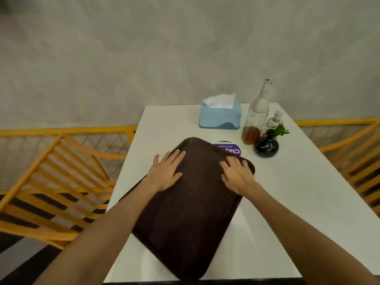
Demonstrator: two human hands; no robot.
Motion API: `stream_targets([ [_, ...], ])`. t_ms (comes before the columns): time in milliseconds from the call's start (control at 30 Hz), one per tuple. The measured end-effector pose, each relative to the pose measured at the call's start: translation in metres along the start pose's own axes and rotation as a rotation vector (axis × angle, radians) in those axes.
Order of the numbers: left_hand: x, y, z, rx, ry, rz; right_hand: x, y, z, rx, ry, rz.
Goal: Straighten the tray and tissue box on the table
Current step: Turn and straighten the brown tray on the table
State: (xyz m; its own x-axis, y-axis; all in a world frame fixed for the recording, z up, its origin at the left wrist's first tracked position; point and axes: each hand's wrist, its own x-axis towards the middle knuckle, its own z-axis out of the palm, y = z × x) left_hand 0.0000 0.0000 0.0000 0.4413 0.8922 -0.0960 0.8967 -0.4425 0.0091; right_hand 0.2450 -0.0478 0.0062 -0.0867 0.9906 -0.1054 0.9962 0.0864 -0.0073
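A dark brown textured tray point(185, 219) lies on the white table point(298, 192), turned at an angle to the table's edges. My left hand point(165, 171) rests flat on the tray's far left part, fingers spread. Flat on the tray's far right corner lies my right hand point(236, 174). A light blue tissue box point(220, 117) with a white tissue sticking out stands at the table's far edge, near the wall, apart from both hands.
A purple round sticker point(228, 149) shows from under the tray's far edge. A tall glass bottle point(256, 118) with brown liquid, a small bottle point(274, 120) and a black vase point(266, 146) with a green sprig stand at far right. Yellow slatted chairs point(51, 182) flank the table.
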Motion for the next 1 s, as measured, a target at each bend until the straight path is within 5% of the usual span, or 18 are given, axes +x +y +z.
stream_targets([
  [267,-0.011,-0.026,0.029,-0.146,-0.135,-0.267,-0.018,0.005,0.030,0.048,-0.045,0.201],
  [767,-0.029,-0.064,0.029,-0.210,0.041,-0.424,-0.016,0.001,0.024,0.695,0.242,0.590],
  [1000,-0.039,-0.077,0.032,-0.242,0.042,-0.499,-0.012,-0.019,0.035,0.757,0.130,0.648],
])
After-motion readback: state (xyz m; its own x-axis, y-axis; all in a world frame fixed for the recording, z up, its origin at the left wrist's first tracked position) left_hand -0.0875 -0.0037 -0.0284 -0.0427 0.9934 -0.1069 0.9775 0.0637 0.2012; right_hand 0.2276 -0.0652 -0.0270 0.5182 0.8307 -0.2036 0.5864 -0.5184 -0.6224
